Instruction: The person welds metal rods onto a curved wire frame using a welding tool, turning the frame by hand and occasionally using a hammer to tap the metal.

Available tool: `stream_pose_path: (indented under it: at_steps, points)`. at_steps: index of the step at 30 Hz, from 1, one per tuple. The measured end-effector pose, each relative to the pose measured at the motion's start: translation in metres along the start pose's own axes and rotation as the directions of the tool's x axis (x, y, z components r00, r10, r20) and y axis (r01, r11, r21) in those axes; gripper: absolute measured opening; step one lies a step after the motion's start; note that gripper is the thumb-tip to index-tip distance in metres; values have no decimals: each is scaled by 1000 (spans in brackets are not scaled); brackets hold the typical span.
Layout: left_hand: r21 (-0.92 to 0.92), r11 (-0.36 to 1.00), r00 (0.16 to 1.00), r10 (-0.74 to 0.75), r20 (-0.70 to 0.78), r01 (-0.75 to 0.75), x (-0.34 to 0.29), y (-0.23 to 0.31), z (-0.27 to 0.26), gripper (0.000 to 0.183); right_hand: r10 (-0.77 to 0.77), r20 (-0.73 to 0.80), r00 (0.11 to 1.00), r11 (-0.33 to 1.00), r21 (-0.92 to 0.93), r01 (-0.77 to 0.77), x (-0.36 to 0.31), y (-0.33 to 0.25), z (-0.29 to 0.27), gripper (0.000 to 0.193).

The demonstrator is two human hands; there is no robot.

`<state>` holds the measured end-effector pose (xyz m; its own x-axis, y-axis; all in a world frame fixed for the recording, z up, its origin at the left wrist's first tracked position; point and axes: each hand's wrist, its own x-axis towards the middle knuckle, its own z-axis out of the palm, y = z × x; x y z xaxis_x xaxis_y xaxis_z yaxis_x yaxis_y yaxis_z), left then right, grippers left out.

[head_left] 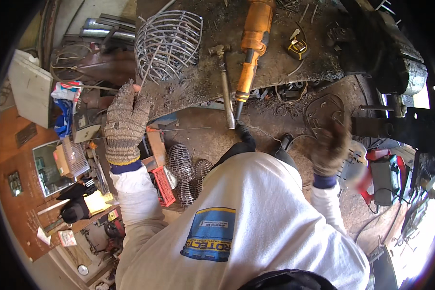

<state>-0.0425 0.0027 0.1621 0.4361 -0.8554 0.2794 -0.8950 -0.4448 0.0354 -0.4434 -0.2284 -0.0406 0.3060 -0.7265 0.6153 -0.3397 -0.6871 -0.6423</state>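
Note:
My left hand (127, 126), in a striped knit glove with a bare fingertip showing, is closed at the bench's front edge. Its fingers pinch a thin metal rod (144, 77) that slants up across a rounded cage of bent metal rods (171, 43) lying on the bench. Away to the right, my right hand (329, 150), gloved alike, hangs beyond the bench edge, and motion smears its fingers. Between the hands, a hammer (225, 84) lies with its handle jutting past the edge. Beside it is an orange power tool (253, 43) with its cord trailing down.
A yellow-black tape measure (298, 47) sits on the dark metal bench (319, 67). A heavy vise-like metal block (413, 77) stands far right. On the floor are more wire cages (181, 164), a red plastic crate (163, 186), and a red-grey machine (386, 181) with cables.

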Motion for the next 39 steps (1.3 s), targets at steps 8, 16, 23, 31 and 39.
stream_pose_path:
  at_steps: [8,16,23,31,39]
  points:
    - [-97,988,991,-118,59,124,1,1,-12,34,-160,427,890,940,341,5,143,-194,187,46]
    - [-154,987,999,-52,2,52,1,-10,-13,35,-97,476,874,981,192,4,145,-195,254,49]
    - [71,994,997,83,1,-83,-3,-7,-10,39,-54,534,844,986,162,-40,152,-200,248,45]
    - [-58,987,985,-142,100,148,-1,-2,-13,38,-122,582,804,977,214,-6,150,-197,254,53]
    - [-127,978,982,-155,104,168,2,-4,-19,42,-100,548,831,970,240,-42,148,-198,263,39]
